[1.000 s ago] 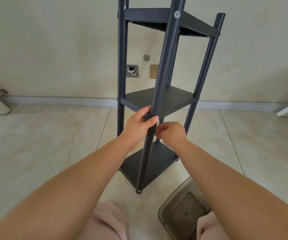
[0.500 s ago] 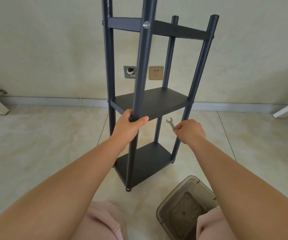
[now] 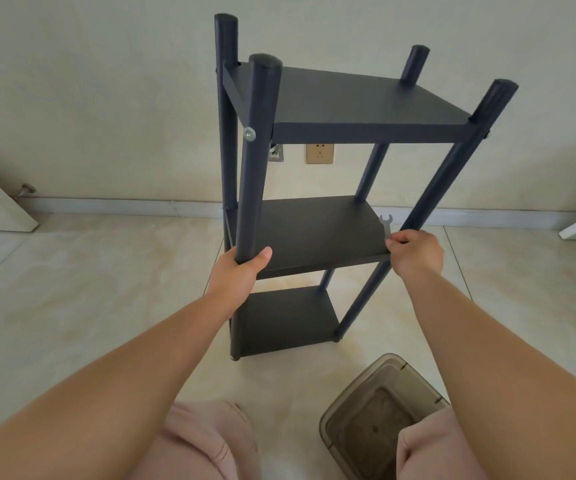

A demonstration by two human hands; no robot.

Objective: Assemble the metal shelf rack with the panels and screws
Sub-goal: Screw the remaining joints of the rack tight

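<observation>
Rack of dark metal posts and three shelf panels (image 3: 314, 233) stands on the tiled floor (image 3: 72, 289); left hand (image 3: 241, 271) clenches the near post, steadying it, while right hand (image 3: 418, 252) pinches a small silver wrench (image 3: 386, 225) in its fingers, likely for tightening the right post.

Bare forearms (image 3: 162, 341), no sleeves; pale pink trousers (image 3: 210, 441) at the knees

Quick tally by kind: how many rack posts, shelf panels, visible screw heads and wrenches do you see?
Posts: 4, near-left one gripped by the left hand
Shelf panels: 3, top, middle, bottom
Screw heads clearly visible: 1
Wrenches: 1, in the right hand
Total: 9
</observation>
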